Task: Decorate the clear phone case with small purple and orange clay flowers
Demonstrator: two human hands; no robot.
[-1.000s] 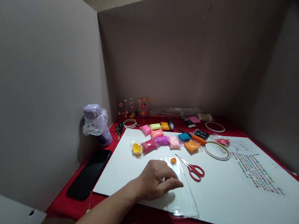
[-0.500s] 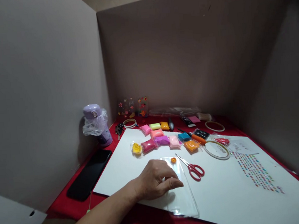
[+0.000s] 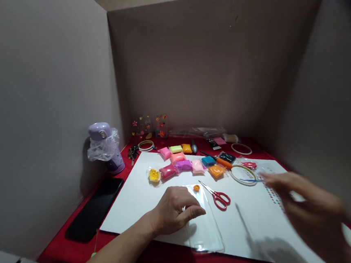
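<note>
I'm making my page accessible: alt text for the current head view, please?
A blurred right hand holds a thin blue tool; the left hand is curled over a clear case. Red-handled scissors and colorful packets lie nearby.

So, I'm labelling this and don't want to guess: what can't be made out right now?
All in the head view:
Left hand: its own back hides some fingers, so its contact with the clear case is unclear.
Right hand: blurred, so its exact grip on the thin blue tool is unclear.
Coloured-dot sheet: partly hidden by the right hand.
Left forearm: cut off by the bottom edge.
Black card: white print too small to read.
</note>
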